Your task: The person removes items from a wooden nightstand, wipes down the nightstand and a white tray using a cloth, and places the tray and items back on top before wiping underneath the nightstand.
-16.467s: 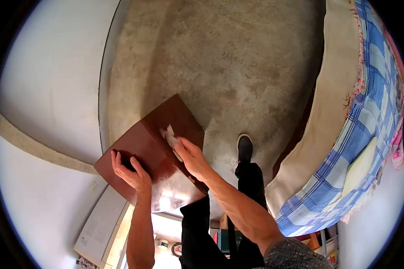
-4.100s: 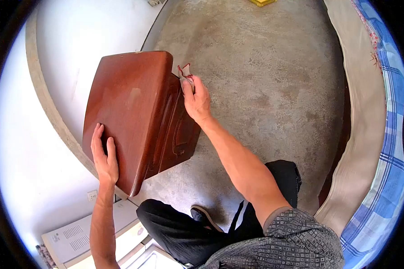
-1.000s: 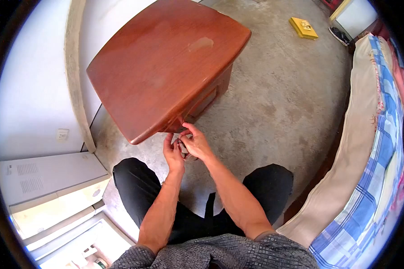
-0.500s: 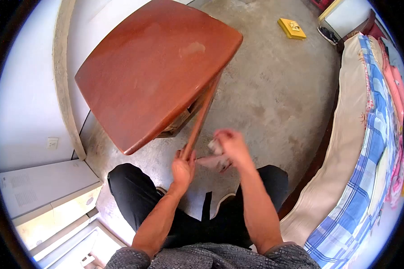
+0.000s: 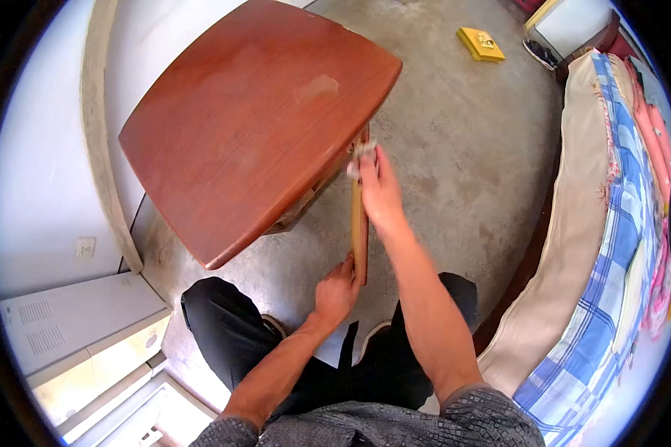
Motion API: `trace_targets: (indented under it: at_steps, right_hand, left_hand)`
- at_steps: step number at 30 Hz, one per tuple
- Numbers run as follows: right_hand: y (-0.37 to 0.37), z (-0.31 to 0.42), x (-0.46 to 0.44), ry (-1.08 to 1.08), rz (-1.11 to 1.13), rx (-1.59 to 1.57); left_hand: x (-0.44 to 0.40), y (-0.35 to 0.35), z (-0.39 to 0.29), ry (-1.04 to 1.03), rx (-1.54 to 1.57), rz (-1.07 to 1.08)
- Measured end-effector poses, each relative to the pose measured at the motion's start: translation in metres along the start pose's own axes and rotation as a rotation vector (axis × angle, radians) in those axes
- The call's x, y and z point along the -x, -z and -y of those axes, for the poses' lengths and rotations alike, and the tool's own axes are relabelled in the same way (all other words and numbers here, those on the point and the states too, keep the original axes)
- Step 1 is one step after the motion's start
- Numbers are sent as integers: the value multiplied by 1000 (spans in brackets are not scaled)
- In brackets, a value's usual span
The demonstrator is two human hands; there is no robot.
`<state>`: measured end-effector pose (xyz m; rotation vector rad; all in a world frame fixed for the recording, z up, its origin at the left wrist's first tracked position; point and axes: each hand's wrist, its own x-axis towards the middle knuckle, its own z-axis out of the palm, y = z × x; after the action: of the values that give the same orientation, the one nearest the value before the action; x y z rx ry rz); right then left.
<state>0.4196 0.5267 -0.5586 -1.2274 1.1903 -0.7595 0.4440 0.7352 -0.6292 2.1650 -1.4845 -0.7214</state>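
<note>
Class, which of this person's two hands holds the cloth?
The right hand: it grips the pale cloth close to the cabinet. The left hand, showing no cloth, touches the open door's near end.

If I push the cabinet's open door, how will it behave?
The door will likely swing rather than slide, as its far end sits by the cabinet. It should stay stiff: its edge looks straight. Its near end may resist, with the left hand on it.

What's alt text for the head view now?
Person's right hand holds a cloth at the far end of the open door of a brown cabinet; the left hand holds the door's near end. Plaid bedding hangs at right.
</note>
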Motion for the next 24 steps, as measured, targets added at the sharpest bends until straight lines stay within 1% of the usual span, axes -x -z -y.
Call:
trace_targets:
  at_steps: [1, 3, 5, 6, 8, 9, 11, 12, 13, 14, 15, 17, 18, 20, 21, 23, 24]
  right_hand:
    - [5, -8, 18, 37, 0, 22]
    - [14, -8, 70, -56, 48, 108]
    - [18, -22, 114, 85, 62, 193]
    - [18, -26, 118, 86, 57, 191]
    - [16, -33, 120, 179, 9, 360]
    - [13, -30, 110, 176, 0, 354]
    - [6, -13, 59, 114, 3, 85]
    - [-1, -12, 24, 125, 14, 22]
    - [-5, -10, -9, 144, 13, -34]
    - [-7, 4, -29, 171, -28, 88]
    - [-7, 19, -46, 196, -71, 215]
    - [-3, 49, -61, 84, -36, 265]
    - [-6, 40, -69, 94, -57, 270]
    - [-10, 13, -87, 307, -154, 285]
    - [-5, 20, -81, 317, -161, 288]
    - [8, 35, -51, 115, 93, 232]
    - [9, 31, -33, 153, 58, 214]
  left_hand:
    - [-4, -2, -2, -16, 8, -5]
    - [-4, 0, -2, -33, 4, -5]
    - [0, -2, 8, -48, -7, -5]
    - [0, -3, 13, -99, -3, 16]
    - [-1, -7, 19, -187, 27, 20]
    - [0, -6, 15, -194, 21, 26]
    - [-5, -7, 8, -104, -77, 38]
    - [-5, -5, 6, -130, -76, 46]
    - [-4, -4, 4, -83, -77, 44]
    - [-8, -3, -1, -48, -72, 36]
    - [-11, -1, -5, -101, -54, 34]
    - [-7, 5, -8, -46, -41, 6]
    - [-8, 4, -8, -69, -35, 5]
    - [-11, 6, -8, -38, -35, 23]
    - [-13, 4, -7, -49, -32, 17]
    - [-12, -1, -4, -79, -22, -13]
    - [-12, 0, -6, -86, -20, -11]
